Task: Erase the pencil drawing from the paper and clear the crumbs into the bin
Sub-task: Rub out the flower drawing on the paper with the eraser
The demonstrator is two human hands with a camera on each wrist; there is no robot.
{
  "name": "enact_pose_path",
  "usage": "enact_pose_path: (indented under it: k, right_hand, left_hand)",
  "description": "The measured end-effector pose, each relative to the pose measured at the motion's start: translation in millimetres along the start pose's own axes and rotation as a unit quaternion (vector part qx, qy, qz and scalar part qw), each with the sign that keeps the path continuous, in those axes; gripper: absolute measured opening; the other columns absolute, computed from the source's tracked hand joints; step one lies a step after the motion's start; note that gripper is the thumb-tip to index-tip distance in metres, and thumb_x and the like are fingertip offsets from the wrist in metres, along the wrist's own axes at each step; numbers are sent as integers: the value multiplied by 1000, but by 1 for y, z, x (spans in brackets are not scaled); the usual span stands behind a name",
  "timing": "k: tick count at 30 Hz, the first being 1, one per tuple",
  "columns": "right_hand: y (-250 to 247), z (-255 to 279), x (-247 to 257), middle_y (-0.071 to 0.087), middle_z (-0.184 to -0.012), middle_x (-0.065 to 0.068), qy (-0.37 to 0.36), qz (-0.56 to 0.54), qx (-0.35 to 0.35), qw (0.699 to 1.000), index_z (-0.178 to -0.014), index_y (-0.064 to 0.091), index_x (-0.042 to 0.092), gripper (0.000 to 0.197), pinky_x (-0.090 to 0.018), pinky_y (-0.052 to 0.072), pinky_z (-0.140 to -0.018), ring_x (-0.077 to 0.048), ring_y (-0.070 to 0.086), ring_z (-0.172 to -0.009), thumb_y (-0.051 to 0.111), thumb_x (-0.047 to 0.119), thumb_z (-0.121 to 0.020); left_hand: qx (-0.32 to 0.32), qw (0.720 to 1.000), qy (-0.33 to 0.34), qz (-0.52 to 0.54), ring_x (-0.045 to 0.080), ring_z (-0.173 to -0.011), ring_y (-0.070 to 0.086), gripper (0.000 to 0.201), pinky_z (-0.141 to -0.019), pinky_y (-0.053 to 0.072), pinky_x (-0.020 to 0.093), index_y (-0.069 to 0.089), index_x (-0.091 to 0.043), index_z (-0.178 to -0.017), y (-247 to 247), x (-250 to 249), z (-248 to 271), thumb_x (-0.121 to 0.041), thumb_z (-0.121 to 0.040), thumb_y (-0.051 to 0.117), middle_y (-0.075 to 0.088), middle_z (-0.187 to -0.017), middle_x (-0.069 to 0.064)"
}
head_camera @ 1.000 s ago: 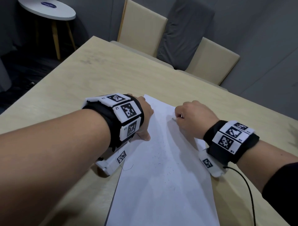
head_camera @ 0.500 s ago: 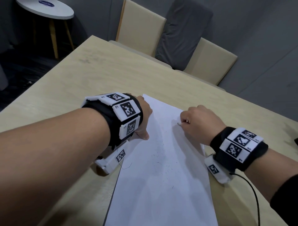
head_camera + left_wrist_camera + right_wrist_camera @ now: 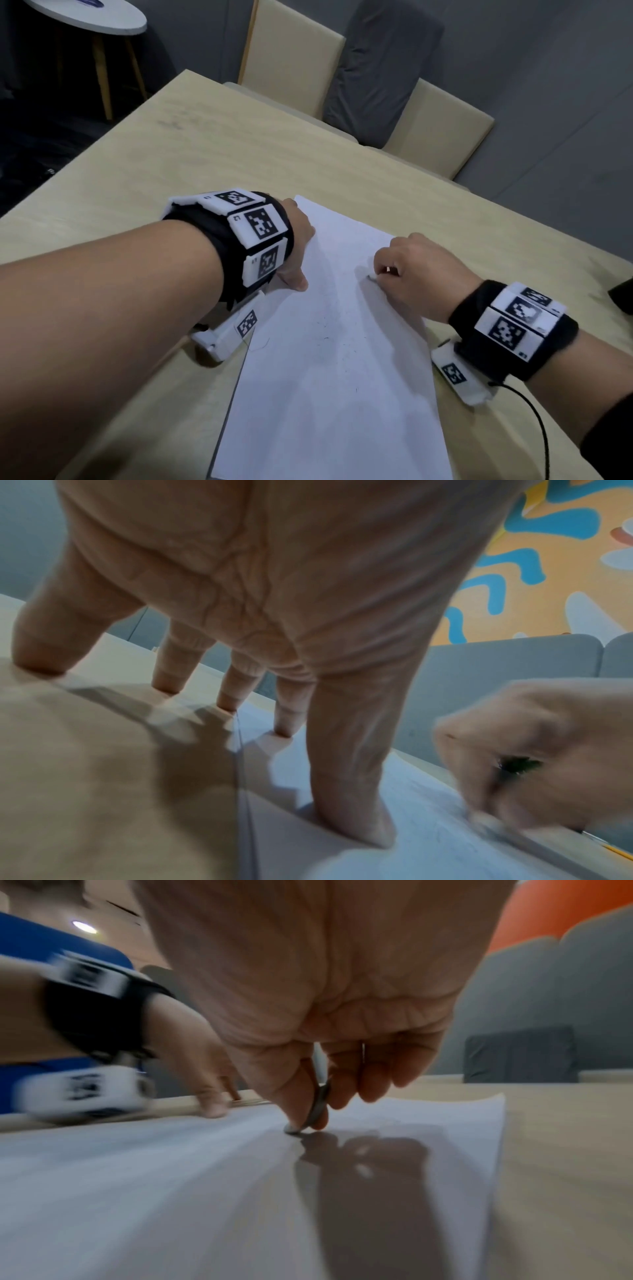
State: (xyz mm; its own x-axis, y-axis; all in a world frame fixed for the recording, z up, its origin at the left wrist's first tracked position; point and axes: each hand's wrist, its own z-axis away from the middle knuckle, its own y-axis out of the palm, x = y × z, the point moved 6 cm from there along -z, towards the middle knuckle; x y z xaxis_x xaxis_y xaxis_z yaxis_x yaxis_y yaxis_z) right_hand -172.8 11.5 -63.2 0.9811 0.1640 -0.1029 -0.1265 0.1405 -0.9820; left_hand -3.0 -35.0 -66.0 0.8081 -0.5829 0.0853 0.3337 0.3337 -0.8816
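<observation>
A white sheet of paper [image 3: 335, 377] lies on the wooden table [image 3: 212, 164], with faint pencil marks and dark crumbs [image 3: 323, 337] near its middle. My left hand [image 3: 298, 246] presses the sheet's left edge flat with straight, spread fingers [image 3: 349, 791]. My right hand [image 3: 407, 267] pinches a thin grey eraser [image 3: 316, 1107] between thumb and fingers, its tip touching the paper near the far right part. In the left wrist view the right hand [image 3: 534, 758] is blurred. No bin is in view.
Cream chairs [image 3: 291, 61] with a grey cloth [image 3: 380, 68] over one stand past the table's far edge. A small round white table [image 3: 85, 17] is at the far left. A dark object [image 3: 621, 294] sits at the right edge. A black cable [image 3: 537, 418] trails from my right wrist.
My right hand with the eraser slid right across the paper and then came back left and a little nearer. The left hand stayed pressing the sheet.
</observation>
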Motion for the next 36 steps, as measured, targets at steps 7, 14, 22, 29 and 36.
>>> enact_pose_path:
  k: [7,14,22,29,36]
  right_hand:
    - [3,9,9,55,-83,5,-44,2,14,999,-84,65,26,10,-39,46,-78,-24,48,-89,58,29,-91]
    - [4,16,7,54,-80,8,-43,-8,36,998,-82,64,23,11,-40,46,-77,-22,47,-89,58,29,-90]
    - [-3,-3,9,57,-83,3,-5,37,3,999,-81,64,21,14,-39,46,-79,-26,48,-90,53,25,-90]
    - [4,23,20,56,-78,6,-47,18,46,998,-81,64,22,12,-42,48,-74,-23,47,-86,58,30,-87]
    - [6,24,18,54,-78,8,-47,-8,47,998,-81,64,23,10,-42,47,-75,-21,47,-89,58,30,-87]
  left_hand:
    - [-2,1000,-4,5,29,-128,42,76,-79,33,34,35,-23,-150,0,1,0,-64,-90,56,44,-140,5]
    - [-3,1000,-8,6,29,-133,39,80,-82,35,36,29,-24,-154,1,1,-5,-65,-91,55,42,-144,5]
    - [9,1000,-14,21,30,-129,44,77,-80,35,36,37,-27,-150,3,4,-4,-65,-87,60,43,-142,4]
    - [5,1000,-14,14,29,-128,43,78,-79,34,35,36,-25,-150,3,3,-5,-65,-88,59,45,-140,5]
    - [9,1000,-16,15,28,-108,44,76,-78,34,34,38,-26,-149,3,3,-2,-65,-87,59,46,-137,4]
